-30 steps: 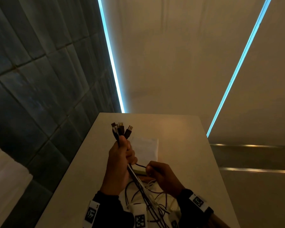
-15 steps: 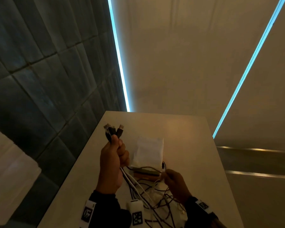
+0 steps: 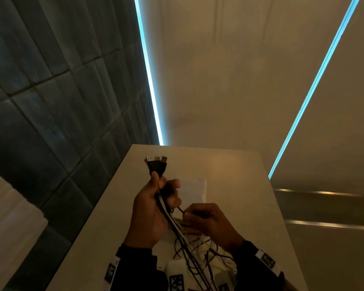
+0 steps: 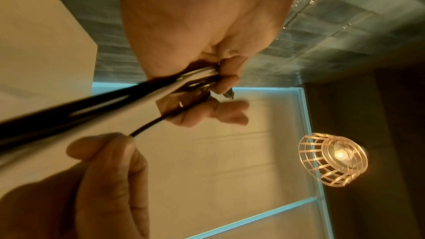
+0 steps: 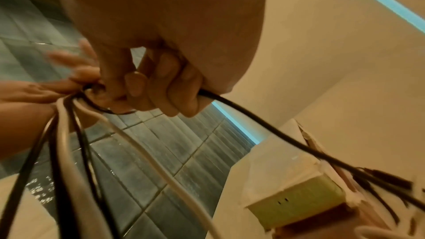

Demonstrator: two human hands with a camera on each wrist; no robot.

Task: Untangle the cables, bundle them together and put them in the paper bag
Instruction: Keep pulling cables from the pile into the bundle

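My left hand (image 3: 156, 198) is raised over the table and grips a bundle of black and white cables (image 3: 168, 217) just below their USB plugs (image 3: 156, 162), which stick up above the fist. The cables hang down to a loose tangle (image 3: 200, 255) on the table. Just to the right, my right hand (image 3: 206, 221) pinches one thin dark cable (image 5: 264, 124) close to the left fist. In the left wrist view the left hand (image 4: 207, 88) clamps the strands while the right fingers (image 4: 110, 152) hold the single cable (image 4: 147, 127). A white paper bag (image 3: 194, 191) lies flat behind the hands.
The beige table (image 3: 240, 185) is narrow, with a dark tiled wall (image 3: 51, 101) along its left edge. A box-like white and green end of the bag (image 5: 292, 194) shows below my right hand. A wire-cage ceiling lamp (image 4: 333, 159) hangs overhead.
My right hand has come back up from the tangle to just beside the left fist, holding one thin cable. The left hand kept its grip on the plug ends.
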